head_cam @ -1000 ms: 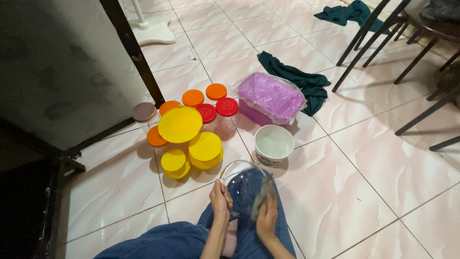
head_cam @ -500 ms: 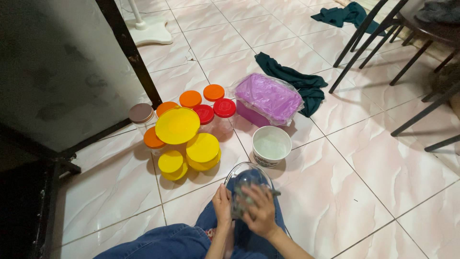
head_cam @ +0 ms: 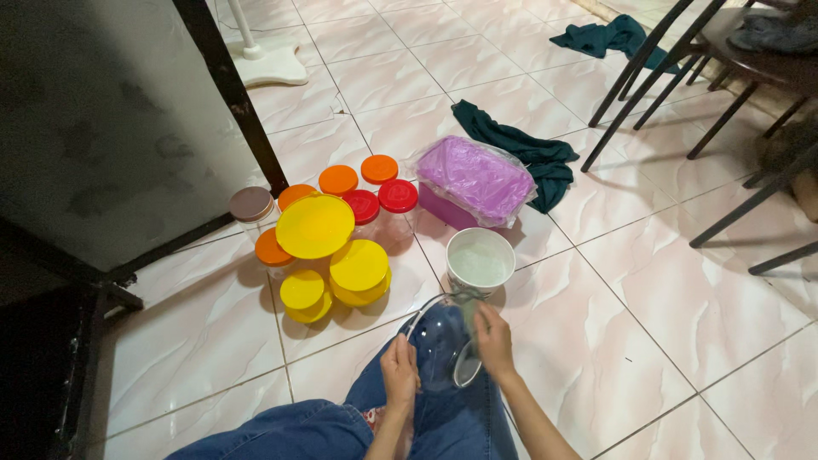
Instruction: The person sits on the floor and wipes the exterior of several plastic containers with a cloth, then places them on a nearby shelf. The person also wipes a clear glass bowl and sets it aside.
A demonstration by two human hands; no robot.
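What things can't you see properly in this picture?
- Head view: the clear glass bowl is see-through, so I cannot tell if anything is inside.
- The greyish cloth in the right hand is blurred; its shape is unclear.
- The left hand covers part of the bowl's near rim.
- The jars under the yellow round lids are hidden by those lids.
- The dark metal chairs are cut off by the picture's top-right edge.
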